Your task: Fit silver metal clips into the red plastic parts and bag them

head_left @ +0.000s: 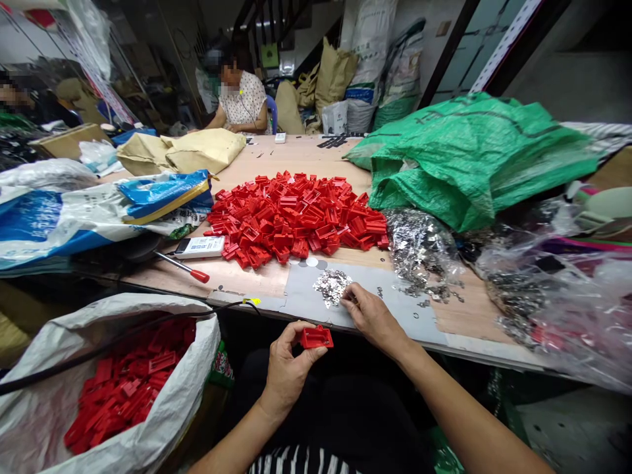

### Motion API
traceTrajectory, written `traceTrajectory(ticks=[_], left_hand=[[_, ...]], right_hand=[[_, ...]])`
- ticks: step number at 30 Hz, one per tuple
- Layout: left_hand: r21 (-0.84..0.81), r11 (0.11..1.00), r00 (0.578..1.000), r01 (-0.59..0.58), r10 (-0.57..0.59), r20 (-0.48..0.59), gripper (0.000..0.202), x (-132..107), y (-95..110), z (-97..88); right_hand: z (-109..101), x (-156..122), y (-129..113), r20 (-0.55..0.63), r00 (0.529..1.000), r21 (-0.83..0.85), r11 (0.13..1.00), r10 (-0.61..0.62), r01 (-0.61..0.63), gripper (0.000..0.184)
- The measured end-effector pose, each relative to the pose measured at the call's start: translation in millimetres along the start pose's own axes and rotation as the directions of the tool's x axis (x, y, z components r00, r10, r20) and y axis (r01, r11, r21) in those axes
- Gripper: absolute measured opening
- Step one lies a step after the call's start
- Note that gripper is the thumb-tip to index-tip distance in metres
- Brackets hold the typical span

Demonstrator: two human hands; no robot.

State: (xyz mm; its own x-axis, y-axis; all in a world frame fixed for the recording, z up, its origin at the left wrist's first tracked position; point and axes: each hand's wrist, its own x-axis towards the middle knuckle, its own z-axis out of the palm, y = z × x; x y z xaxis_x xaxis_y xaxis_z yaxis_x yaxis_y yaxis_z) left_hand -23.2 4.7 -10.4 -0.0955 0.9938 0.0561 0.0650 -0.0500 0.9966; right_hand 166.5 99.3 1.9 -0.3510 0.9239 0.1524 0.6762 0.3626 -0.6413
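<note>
In my left hand (286,368) is a small red plastic case (316,338), gripped between thumb and fingers just off the table's front edge. Its open hollow side faces me, and small metal bits show inside. My right hand (372,318) is at the right edge of a pile of small shiny metal pieces (330,284), its thumb and fingertips pinched together. Whatever sits between those fingertips is too small or hidden to make out. The metal pile lies on a grey sheet (301,289). Behind it spreads a large heap of similar red cases (296,214).
An open white sack (197,382) at lower left holds more red cases. A red-handled tool (185,266) lies near a white box (200,247). Clear bags of metal parts (419,240) and a green sack (469,155) stand right. Another person (244,99) sits across the table.
</note>
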Motion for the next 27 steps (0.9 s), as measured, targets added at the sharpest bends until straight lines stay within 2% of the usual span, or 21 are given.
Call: traceTrajectory(ticks=[3,7,10,15,27], left_hand=[[0.029,0.999,1.000,-0.023,0.023,0.009,0.027,-0.1,-0.1,0.9],[0.116,0.989,0.996,-0.087,0.085,0.027,0.026,0.5,2.3,0.8],[0.172,0.974,0.989,-0.146,0.143,0.030,0.024,1.0,4.3,1.2],[0.243,0.941,0.972,-0.236,0.233,0.042,0.022,2.9,9.3,4.6],[0.284,0.920,0.962,-0.270,0.272,0.034,0.022,5.2,10.7,5.9]], right_hand=[[-4.7,-3.0,-0.4,0.004,0.999,0.080,0.996,0.046,-0.046,0.005],[-6.7,-9.0,-8.2,0.093,0.991,0.207,0.972,0.092,-0.109,0.009],[-3.4,-15.1,-18.4,0.171,0.976,0.394,0.899,0.132,-0.191,0.012],[7.6,-22.6,-31.5,0.212,0.973,0.579,0.790,0.094,-0.203,0.020],[15.3,-28.7,-26.7,0.182,0.969,0.590,0.770,0.166,-0.243,0.023]])
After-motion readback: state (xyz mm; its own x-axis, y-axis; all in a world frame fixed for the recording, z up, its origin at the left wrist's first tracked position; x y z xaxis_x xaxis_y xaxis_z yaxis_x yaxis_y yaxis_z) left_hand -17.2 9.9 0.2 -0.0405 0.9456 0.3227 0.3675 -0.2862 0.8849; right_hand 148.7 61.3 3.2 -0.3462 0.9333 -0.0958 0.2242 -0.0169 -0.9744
